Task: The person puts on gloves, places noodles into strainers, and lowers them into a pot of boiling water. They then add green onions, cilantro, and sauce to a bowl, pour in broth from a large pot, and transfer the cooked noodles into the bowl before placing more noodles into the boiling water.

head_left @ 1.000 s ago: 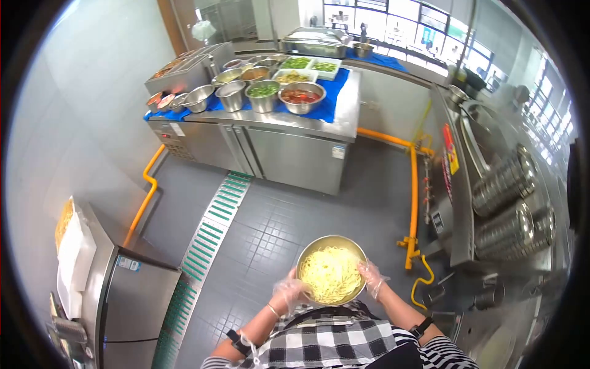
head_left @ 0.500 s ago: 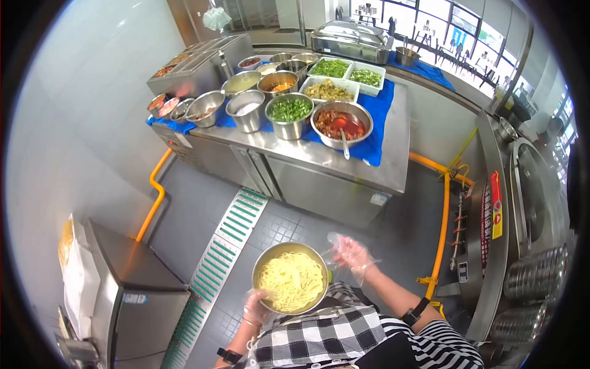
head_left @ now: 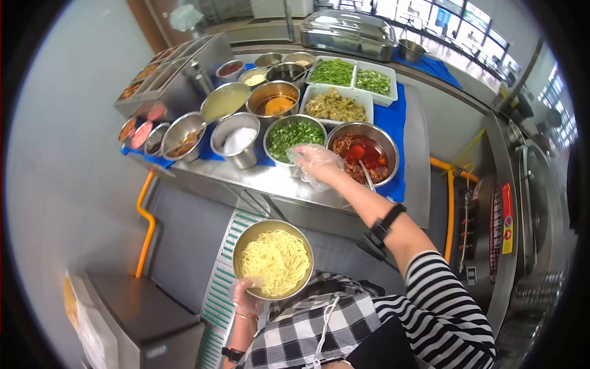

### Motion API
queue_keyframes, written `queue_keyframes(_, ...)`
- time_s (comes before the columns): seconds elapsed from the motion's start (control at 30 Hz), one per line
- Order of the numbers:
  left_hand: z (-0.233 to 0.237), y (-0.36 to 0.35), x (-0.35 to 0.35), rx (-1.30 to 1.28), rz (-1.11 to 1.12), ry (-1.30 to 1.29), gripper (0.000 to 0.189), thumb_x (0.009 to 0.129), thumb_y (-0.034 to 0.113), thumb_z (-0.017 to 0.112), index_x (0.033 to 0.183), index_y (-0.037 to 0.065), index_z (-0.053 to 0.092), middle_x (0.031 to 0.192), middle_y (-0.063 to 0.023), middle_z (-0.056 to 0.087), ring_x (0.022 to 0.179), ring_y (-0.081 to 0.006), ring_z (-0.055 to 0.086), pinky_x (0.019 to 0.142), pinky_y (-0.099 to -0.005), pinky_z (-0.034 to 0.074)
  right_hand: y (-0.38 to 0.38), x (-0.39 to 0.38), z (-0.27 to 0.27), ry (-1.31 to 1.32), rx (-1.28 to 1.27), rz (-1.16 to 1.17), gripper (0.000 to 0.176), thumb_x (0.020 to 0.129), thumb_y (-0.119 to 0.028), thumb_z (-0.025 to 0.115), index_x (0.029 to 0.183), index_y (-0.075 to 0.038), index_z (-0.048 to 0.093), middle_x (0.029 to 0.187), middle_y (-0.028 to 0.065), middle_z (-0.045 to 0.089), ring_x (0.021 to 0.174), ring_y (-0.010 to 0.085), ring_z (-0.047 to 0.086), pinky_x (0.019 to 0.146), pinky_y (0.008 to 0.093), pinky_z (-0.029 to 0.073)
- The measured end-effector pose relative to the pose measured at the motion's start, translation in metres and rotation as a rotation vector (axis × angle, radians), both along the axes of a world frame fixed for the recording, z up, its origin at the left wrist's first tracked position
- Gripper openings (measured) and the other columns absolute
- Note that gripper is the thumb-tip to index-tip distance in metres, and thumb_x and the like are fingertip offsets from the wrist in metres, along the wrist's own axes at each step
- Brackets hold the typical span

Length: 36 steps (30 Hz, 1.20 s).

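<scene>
My left hand point(head_left: 246, 297), in a clear plastic glove, grips the rim of a metal bowl point(head_left: 239, 237) filled with pale yellow noodles point(head_left: 275, 261). Above the counter's front, my gloved right hand point(head_left: 313, 161) reaches over the right edge of a metal bowl of chopped green herbs point(head_left: 292, 136). Its fingers are bent together at the herbs, and whether anything is between them is hidden. Just right of that hand is a bowl of red sauce point(head_left: 372, 154) with a spoon point(head_left: 367, 176) leaning in it.
A steel counter point(head_left: 418, 147) with a blue cloth point(head_left: 396, 117) carries more metal bowls, white tubs of greens point(head_left: 332, 72) and pickles point(head_left: 335, 106). A steel cabinet point(head_left: 141, 307) stands at lower left, a stove point(head_left: 491, 221) and yellow pipe point(head_left: 450, 209) at right.
My right hand has moved from beside the noodle bowl up and forward to the herb bowl, its fingers now bent together. The counter appears closer. My left hand still holds the noodle bowl.
</scene>
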<state>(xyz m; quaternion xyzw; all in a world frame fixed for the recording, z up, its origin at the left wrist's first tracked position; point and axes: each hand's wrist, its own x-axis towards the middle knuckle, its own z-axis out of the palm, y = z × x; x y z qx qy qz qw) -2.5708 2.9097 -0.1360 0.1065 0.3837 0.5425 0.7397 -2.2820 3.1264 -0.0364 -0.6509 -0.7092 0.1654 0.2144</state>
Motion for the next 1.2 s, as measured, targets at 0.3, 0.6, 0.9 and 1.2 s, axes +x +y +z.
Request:
queue_keyframes(0.3, -0.019, 0.151, -0.063, 0.748, -0.319, 0.574, 0.034, 0.071, 0.018, 0.054, 0.101, 0.002, 0.047, 0.098, -0.0108, 0.053, 0.094, -0.0203, 0.049, 0.081, -0.0322, 0.041, 0.117, -0.034, -0.072, -0.421, -0.454, -0.056, 0.032, 0.072, -0.027, 0.051, 0.096, -0.006, 0.058, 0.095, 0.0137, 0.059, 0.085, 0.0266, 0.058, 0.069, 0.0435, 0.046)
queue_keyframes(0.6, 0.029, 0.243, -0.021, -0.052, -0.433, 0.039, 0.029, 0.073, 0.023, 0.053, 0.097, 0.007, 0.051, 0.089, -0.0075, 0.057, 0.085, -0.0212, 0.053, 0.076, -0.0313, 0.043, 0.106, -0.005, -0.070, 0.517, -0.283, -0.424, 0.032, 0.065, -0.024, 0.062, 0.093, -0.010, 0.057, 0.081, 0.0098, 0.060, 0.074, 0.0191, 0.057, 0.068, 0.0300, 0.043)
queue_keyframes(0.9, 0.038, 0.249, -0.003, -0.046, -0.382, -0.035, 0.043, 0.070, 0.016, 0.052, 0.109, 0.003, 0.039, 0.104, -0.0108, 0.050, 0.093, -0.0215, 0.051, 0.083, -0.0349, 0.042, 0.050, -0.089, 0.039, -0.129, -0.184, 0.360, 0.048, 0.072, -0.037, 0.058, 0.113, -0.015, 0.047, 0.102, 0.0148, 0.053, 0.095, 0.0274, 0.052, 0.076, 0.0356, 0.044)
queue_keyframes(1.2, 0.041, 0.253, -0.080, -0.192, -0.132, -0.019, 0.029, 0.072, 0.018, 0.053, 0.095, 0.000, 0.051, 0.091, -0.0121, 0.057, 0.083, -0.0216, 0.056, 0.075, -0.0327, 0.047, 0.091, -0.186, 0.028, -0.353, -0.172, 0.647, 0.028, 0.075, -0.022, 0.050, 0.102, -0.018, 0.054, 0.088, 0.0075, 0.058, 0.081, 0.0244, 0.057, 0.068, 0.0342, 0.047)
